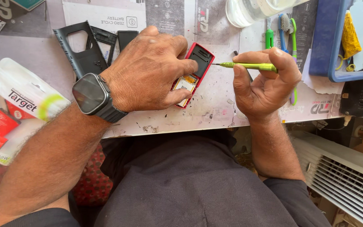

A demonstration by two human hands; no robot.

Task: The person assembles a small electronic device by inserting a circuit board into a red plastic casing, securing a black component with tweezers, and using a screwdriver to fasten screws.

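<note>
My left hand presses down on a small red phone that lies open on its back, its inner parts showing below my fingers. A dark smartwatch is on that wrist. My right hand grips a thin green screwdriver, held level, with its metal tip touching the phone's right edge. Most of the phone's lower half is hidden under my left hand.
Black plastic phone covers lie at the upper left. White and red packets sit at the left edge. Toothbrushes, a clear jar and a blue tray stand at the upper right. A white grille is below right.
</note>
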